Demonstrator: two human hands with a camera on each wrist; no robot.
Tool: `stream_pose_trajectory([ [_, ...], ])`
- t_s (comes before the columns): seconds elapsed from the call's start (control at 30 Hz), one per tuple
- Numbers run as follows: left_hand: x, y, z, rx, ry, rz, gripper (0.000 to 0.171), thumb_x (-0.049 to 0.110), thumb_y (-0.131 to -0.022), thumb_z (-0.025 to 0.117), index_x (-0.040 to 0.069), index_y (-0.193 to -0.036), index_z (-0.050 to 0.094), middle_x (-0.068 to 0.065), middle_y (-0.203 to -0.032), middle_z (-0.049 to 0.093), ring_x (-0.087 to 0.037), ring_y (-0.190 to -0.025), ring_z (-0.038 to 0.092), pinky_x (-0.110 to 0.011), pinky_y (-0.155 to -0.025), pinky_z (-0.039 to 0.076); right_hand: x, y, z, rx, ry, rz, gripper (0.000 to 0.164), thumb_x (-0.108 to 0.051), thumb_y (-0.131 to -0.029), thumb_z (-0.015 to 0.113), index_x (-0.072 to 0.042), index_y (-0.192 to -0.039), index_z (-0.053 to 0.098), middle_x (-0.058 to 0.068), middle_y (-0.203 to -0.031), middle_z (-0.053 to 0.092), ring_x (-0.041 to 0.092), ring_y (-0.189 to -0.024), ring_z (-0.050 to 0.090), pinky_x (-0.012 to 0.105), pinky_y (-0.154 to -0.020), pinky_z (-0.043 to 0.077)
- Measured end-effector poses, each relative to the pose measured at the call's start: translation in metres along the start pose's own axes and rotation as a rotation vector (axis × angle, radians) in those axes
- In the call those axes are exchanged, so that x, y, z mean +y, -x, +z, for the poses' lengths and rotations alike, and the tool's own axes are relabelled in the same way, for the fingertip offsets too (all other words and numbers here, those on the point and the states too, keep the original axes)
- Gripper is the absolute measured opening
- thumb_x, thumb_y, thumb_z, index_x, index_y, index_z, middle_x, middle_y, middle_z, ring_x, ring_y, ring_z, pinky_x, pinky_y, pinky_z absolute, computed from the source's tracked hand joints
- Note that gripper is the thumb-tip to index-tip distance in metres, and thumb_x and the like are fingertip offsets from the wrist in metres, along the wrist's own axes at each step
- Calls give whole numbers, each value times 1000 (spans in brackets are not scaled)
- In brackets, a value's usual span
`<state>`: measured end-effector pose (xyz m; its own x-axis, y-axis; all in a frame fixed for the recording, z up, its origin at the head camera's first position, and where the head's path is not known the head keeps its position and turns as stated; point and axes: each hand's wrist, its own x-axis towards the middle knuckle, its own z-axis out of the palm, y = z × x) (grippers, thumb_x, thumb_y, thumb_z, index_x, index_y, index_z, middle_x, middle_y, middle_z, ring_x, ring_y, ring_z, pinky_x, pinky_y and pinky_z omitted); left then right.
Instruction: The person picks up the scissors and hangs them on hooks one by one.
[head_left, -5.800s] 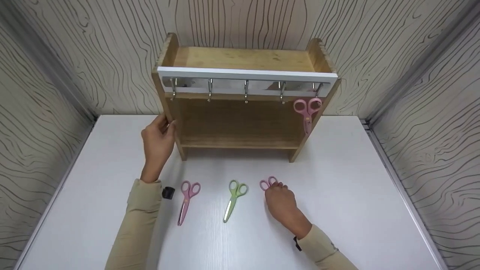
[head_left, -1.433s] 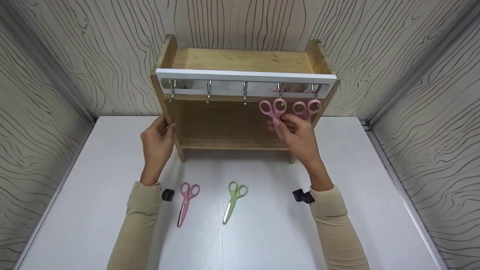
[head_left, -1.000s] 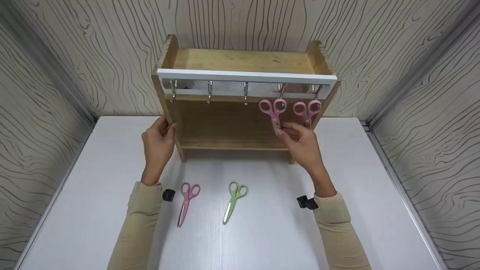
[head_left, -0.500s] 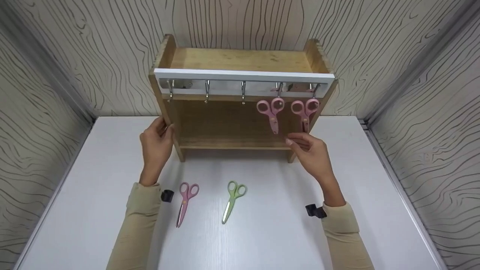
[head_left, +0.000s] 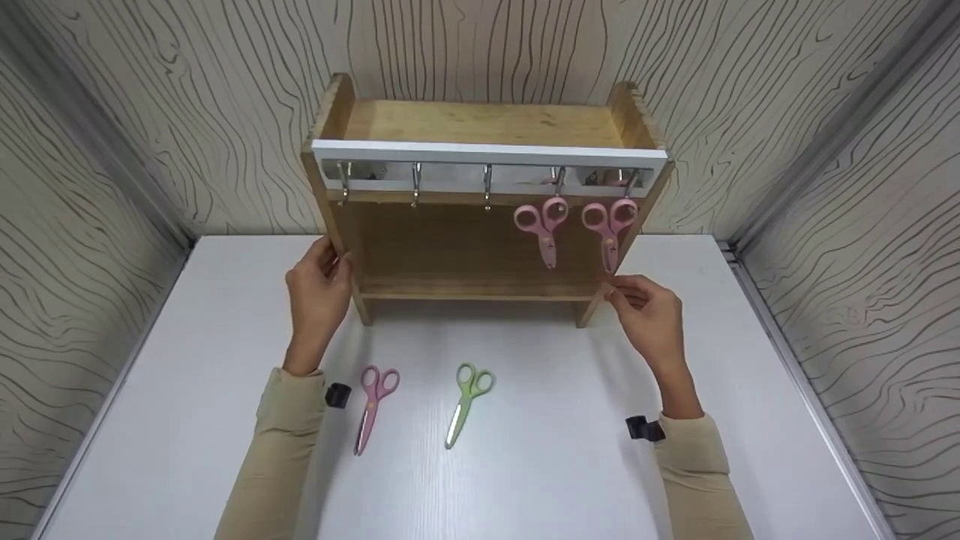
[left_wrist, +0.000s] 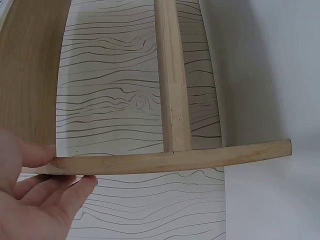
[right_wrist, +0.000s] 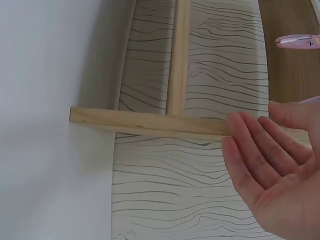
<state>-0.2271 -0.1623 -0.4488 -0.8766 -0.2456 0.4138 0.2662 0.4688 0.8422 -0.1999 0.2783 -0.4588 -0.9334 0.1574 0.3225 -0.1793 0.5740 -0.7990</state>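
My left hand (head_left: 319, 296) grips the left side panel (left_wrist: 120, 164) of a wooden shelf (head_left: 480, 120), thumb inside and fingers outside. My right hand (head_left: 649, 319) holds nothing; its fingertips are right at the edge of the right side panel (right_wrist: 150, 121), thumb apart. Pink scissors (head_left: 546, 240) hang by one handle loop from the second hook from the right. Another pair of pink scissors (head_left: 610, 241) hangs on the rightmost hook, just above my right fingertips. On the white table lie pink scissors (head_left: 370, 409) at left and green scissors (head_left: 461, 411) in the middle.
A white-edged rail (head_left: 480, 152) with several metal hooks runs across the shelf's front; the three left hooks, such as the middle hook (head_left: 487, 187), carry nothing. The white table (head_left: 525, 480) extends in front. Wood-patterned walls (head_left: 97, 150) stand behind and at both sides.
My right hand picked pink scissors off the table and hung them on the second hook from the right. It then let go and moved right and down. My left hand stayed put.
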Motion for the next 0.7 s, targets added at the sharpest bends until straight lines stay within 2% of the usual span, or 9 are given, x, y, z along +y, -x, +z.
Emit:
stream_pose_trajectory([
  [0.03,1,1,0,-4,3,-11,40,6,-104,62,-6,-141,60,-29,-137,67,-38,-128,69,-44,-105,59,1,-1,0,20,8,2,15,-3,-98,68,1,-109,78,20,-105,80,-10,-83,68,2,-78,54],
  [0.07,2,3,0,-8,5,-22,40,7,-104,62,-6,-142,59,-29,-138,66,-38,-129,68,-44,-106,59,2,-1,1,41,16,2,15,-2,-98,68,2,-107,78,20,-103,80,-8,-83,69,1,-77,53],
  [0.23,6,10,-1,-54,-34,-103,47,15,-106,61,-7,-147,54,-30,-146,61,-42,-135,62,-47,-108,58,2,-3,3,127,68,13,12,-8,-97,73,1,-103,78,19,-100,80,24,-91,78,3,-76,53],
  [0.3,8,14,-3,-73,-106,-141,51,21,-106,60,-9,-148,52,-31,-147,59,-45,-136,61,-52,-109,57,2,-4,4,141,99,13,14,-9,-96,74,1,-105,77,19,-103,80,32,-95,78,13,-81,60],
  [0.37,10,19,-5,-94,-182,-178,55,24,-107,59,-10,-148,50,-33,-149,57,-47,-139,57,-57,-112,54,2,-5,5,140,121,6,17,-9,-95,75,2,-109,74,20,-107,79,36,-100,78,29,-87,66],
  [0.47,13,31,-6,-131,-293,-209,56,25,-106,58,-12,-148,50,-35,-150,55,-50,-140,54,-63,-114,51,5,-8,7,120,134,-10,28,-7,-94,76,4,-119,69,24,-117,77,39,-108,77,49,-95,65],
  [0.53,15,40,-5,-153,-344,-205,54,24,-105,59,-12,-145,53,-35,-148,54,-53,-137,55,-66,-110,52,5,-9,9,102,118,-20,37,-7,-93,77,5,-126,66,26,-124,75,41,-113,75,52,-97,64],
  [0.63,16,56,2,-178,-392,-141,45,21,-103,64,-13,-132,63,-37,-138,58,-55,-128,59,-67,-102,55,5,-12,11,91,88,-37,43,-7,-94,77,6,-132,62,27,-128,73,43,-116,74,52,-97,64],
  [0.7,16,67,9,-204,-397,-99,42,18,-100,68,-14,-128,65,-37,-136,59,-55,-130,57,-66,-106,54,5,-14,12,89,74,-50,44,-7,-94,76,6,-134,62,27,-129,72,44,-116,74,50,-96,64],
])
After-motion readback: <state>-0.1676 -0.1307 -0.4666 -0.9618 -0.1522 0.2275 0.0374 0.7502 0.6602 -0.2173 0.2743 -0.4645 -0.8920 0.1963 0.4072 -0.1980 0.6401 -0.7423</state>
